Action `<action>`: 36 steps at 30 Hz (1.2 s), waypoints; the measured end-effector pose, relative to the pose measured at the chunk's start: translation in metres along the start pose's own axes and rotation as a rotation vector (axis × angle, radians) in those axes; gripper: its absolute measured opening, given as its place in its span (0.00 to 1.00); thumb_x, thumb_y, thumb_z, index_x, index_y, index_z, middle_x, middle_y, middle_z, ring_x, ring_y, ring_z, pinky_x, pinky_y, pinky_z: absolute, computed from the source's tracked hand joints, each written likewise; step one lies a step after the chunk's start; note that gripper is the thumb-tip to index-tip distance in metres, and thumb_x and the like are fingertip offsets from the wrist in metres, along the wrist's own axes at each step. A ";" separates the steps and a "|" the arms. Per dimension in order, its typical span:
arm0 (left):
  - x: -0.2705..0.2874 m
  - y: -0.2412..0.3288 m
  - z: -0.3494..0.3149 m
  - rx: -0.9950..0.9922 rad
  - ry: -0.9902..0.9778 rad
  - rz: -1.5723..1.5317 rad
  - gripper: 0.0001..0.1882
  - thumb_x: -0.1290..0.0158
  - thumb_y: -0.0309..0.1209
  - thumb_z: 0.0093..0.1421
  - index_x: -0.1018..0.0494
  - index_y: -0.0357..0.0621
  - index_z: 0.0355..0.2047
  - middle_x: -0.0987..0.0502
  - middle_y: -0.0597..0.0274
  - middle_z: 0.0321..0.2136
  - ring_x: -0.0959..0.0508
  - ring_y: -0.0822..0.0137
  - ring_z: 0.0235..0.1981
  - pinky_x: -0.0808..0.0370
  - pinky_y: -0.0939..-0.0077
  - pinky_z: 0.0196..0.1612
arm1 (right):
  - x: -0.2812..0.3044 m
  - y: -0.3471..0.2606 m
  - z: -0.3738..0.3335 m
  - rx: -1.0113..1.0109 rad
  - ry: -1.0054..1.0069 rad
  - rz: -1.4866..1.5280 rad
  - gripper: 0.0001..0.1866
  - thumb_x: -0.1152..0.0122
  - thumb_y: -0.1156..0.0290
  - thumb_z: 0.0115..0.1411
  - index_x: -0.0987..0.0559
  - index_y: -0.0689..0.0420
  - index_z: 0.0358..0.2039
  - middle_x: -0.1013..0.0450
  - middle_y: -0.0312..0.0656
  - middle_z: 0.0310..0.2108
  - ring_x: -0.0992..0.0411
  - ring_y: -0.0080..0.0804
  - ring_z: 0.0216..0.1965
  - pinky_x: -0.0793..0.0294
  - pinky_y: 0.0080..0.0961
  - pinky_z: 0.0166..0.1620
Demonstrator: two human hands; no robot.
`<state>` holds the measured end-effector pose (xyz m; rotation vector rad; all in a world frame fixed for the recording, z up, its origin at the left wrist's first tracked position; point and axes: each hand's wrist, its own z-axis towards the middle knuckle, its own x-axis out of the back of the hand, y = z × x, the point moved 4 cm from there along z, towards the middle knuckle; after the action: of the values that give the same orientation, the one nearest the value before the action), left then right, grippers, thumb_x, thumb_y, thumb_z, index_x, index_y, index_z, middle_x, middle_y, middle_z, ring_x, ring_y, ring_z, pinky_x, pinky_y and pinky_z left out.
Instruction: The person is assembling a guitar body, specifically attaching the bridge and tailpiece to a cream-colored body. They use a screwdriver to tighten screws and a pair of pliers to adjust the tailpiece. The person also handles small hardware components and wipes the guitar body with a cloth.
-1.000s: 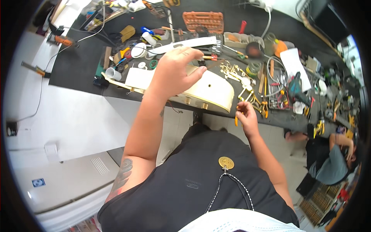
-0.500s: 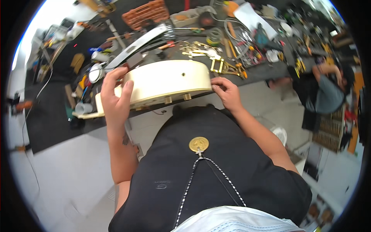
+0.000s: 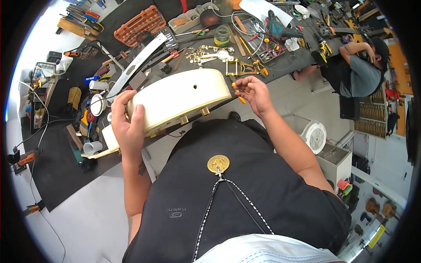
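Cream guitar body (image 3: 184, 98) gripped by left hand (image 3: 127, 125), right hand (image 3: 254, 92) beside.

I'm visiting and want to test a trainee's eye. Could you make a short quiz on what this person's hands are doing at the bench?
1. True or false: the left hand grips the end of the cream guitar body.
2. What does the right hand hold? A) the orange-handled tool B) the glass jar C) the orange socket case
3. Fill in: the gold knobs sit on the body's side facing the ____.

Key: 1 true; 2 A; 3 person.
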<state>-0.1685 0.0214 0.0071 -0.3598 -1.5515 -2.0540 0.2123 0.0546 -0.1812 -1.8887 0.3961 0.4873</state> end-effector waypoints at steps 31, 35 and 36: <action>0.183 -0.271 0.307 0.171 0.323 0.561 0.33 0.32 0.48 0.57 0.23 0.36 0.53 0.16 0.39 0.49 0.18 0.42 0.55 0.23 0.54 0.59 | 0.139 0.109 -0.115 -0.274 0.619 -0.714 0.09 0.42 0.65 0.67 0.22 0.55 0.42 0.23 0.36 0.34 0.26 0.27 0.30 0.27 0.26 0.33; 0.189 -0.294 0.331 0.137 0.243 0.661 0.27 0.36 0.53 0.61 0.18 0.40 0.45 0.14 0.40 0.43 0.16 0.40 0.49 0.22 0.50 0.54 | 0.183 0.140 -0.181 -0.386 0.548 -1.218 0.12 0.38 0.64 0.65 0.18 0.62 0.35 0.21 0.44 0.28 0.21 0.34 0.31 0.24 0.32 0.37; 0.193 -0.283 0.328 0.072 0.259 0.742 0.25 0.39 0.51 0.63 0.18 0.37 0.41 0.13 0.44 0.37 0.14 0.44 0.43 0.20 0.52 0.50 | 0.177 0.141 -0.197 -0.479 0.540 -1.271 0.13 0.38 0.64 0.64 0.17 0.63 0.34 0.20 0.46 0.28 0.20 0.37 0.32 0.23 0.34 0.38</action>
<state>-0.5207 0.3382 -0.0228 -0.5229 -1.1026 -1.3977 0.3243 -0.1865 -0.3203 -2.2711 -0.6561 -0.8525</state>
